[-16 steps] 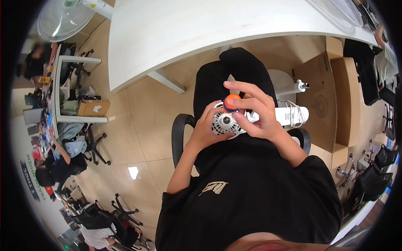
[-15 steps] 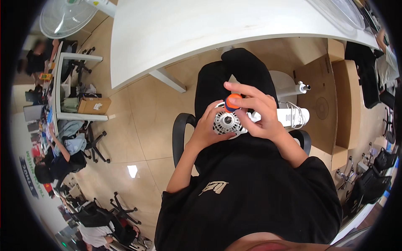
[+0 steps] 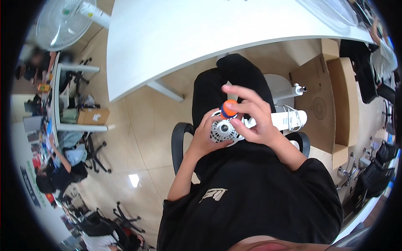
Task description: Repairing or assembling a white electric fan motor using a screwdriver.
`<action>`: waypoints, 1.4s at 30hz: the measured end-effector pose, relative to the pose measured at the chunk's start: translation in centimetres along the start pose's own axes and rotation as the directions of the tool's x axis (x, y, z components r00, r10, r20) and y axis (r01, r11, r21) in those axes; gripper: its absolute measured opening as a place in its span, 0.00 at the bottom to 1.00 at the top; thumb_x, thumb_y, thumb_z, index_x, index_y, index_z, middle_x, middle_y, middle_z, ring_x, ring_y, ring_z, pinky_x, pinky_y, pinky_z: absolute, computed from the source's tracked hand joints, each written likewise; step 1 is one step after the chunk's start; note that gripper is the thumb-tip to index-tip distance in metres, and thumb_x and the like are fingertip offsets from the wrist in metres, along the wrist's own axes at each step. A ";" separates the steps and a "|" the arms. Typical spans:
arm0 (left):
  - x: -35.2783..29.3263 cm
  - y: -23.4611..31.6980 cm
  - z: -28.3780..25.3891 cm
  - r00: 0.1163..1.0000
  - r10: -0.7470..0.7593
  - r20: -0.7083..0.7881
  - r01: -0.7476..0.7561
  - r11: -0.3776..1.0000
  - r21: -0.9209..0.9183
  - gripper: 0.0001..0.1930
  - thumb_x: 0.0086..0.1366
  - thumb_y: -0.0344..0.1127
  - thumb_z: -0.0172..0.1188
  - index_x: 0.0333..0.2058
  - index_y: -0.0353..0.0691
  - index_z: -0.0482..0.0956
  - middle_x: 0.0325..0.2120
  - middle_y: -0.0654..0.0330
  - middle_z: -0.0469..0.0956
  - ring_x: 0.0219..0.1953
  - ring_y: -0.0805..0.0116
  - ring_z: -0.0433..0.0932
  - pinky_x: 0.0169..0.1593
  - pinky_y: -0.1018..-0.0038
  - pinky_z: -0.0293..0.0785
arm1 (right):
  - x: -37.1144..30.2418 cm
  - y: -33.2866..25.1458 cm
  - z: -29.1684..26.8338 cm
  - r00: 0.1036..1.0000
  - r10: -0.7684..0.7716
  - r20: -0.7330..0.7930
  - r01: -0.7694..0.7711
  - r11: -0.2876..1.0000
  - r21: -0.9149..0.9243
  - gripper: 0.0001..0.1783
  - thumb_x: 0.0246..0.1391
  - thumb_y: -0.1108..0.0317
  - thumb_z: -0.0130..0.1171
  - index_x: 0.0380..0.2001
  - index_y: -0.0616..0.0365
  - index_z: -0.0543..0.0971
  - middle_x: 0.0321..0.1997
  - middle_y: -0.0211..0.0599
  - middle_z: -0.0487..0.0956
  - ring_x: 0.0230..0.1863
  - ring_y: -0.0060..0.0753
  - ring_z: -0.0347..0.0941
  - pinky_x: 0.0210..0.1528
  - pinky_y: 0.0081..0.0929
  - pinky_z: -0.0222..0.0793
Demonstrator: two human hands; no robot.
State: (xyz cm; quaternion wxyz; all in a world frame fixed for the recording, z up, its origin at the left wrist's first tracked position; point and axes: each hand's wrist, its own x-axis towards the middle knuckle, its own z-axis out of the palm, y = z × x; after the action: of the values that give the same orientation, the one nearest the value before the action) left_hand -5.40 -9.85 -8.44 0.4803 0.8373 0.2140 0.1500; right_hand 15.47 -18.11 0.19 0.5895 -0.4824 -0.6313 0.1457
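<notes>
On my lap lies a white fan motor unit, its round slotted housing (image 3: 223, 130) facing up with a dark-centred hub. My left hand (image 3: 204, 138) wraps round the housing from the left, thumb along the near edge. Over the far edge of the housing, my right hand (image 3: 256, 121) grips a screwdriver (image 3: 229, 108) by its orange and dark blue handle. That handle shows almost end-on; its shaft and tip are hidden. To the right of the housing, a white body with buttons (image 3: 284, 121) and a looped cable (image 3: 296, 118) rests across my right thigh.
A white table (image 3: 184, 37) stands in front of my knees. An opened cardboard box (image 3: 314, 104) and a white round base with a pole (image 3: 289, 92) are at my right. A standing fan (image 3: 65, 25) is at the far left. Chair armrests (image 3: 180, 146) flank me.
The view has shifted slightly. Both hands, the housing and the screwdriver appear a little further left, and the hub tilts more toward me. Each hand keeps its grip.
</notes>
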 end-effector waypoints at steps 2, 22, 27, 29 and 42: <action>0.2 0.0 0.2 0.996 -0.085 0.032 0.085 0.996 -0.018 0.42 0.43 0.42 0.85 0.57 0.43 0.71 0.66 0.49 0.67 0.66 0.46 0.71 0.65 0.57 0.72 | 0.1 0.3 0.0 0.999 -0.020 -0.044 0.018 1.000 -0.025 0.21 0.53 0.83 0.62 0.52 0.60 0.81 0.62 0.57 0.80 0.48 0.44 0.86 0.42 0.26 0.83; -0.1 0.0 0.4 0.999 -0.023 -0.028 0.024 1.000 0.010 0.40 0.47 0.48 0.83 0.56 0.44 0.72 0.66 0.51 0.67 0.67 0.48 0.72 0.67 0.58 0.72 | -0.2 0.1 -0.2 0.997 -0.051 0.054 0.055 0.996 -0.077 0.17 0.53 0.77 0.69 0.48 0.58 0.85 0.59 0.49 0.80 0.32 0.30 0.84 0.33 0.21 0.81; 0.0 -0.5 0.6 0.997 0.058 -0.045 -0.057 0.998 0.029 0.41 0.47 0.49 0.83 0.56 0.43 0.72 0.65 0.49 0.68 0.66 0.47 0.73 0.66 0.59 0.73 | -1.1 0.6 0.5 0.999 -0.029 -0.044 0.028 0.999 -0.015 0.20 0.50 0.80 0.73 0.48 0.57 0.84 0.53 0.45 0.78 0.34 0.27 0.83 0.31 0.20 0.81; -0.2 -0.5 0.9 0.999 0.012 -0.040 -0.012 1.000 0.007 0.41 0.48 0.50 0.83 0.56 0.42 0.73 0.65 0.49 0.68 0.65 0.47 0.73 0.66 0.59 0.73 | -1.7 1.1 0.7 0.999 0.017 -0.030 -0.017 1.000 -0.008 0.23 0.49 0.81 0.73 0.48 0.56 0.81 0.54 0.48 0.75 0.42 0.32 0.83 0.35 0.21 0.83; 0.7 0.1 0.5 0.997 -0.069 0.040 0.067 0.996 0.061 0.43 0.48 0.49 0.83 0.59 0.43 0.71 0.65 0.48 0.67 0.66 0.47 0.72 0.66 0.56 0.73 | -1.0 0.7 0.3 0.999 -0.011 -0.033 0.010 0.999 -0.044 0.19 0.54 0.76 0.70 0.50 0.57 0.83 0.59 0.43 0.79 0.37 0.27 0.85 0.32 0.19 0.82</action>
State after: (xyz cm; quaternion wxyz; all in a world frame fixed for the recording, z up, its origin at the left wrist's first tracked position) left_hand -4.53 -9.90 -8.52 0.4644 0.8464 0.2365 0.1095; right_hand 15.33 -18.38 -1.02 0.5897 -0.4944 -0.6271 0.1208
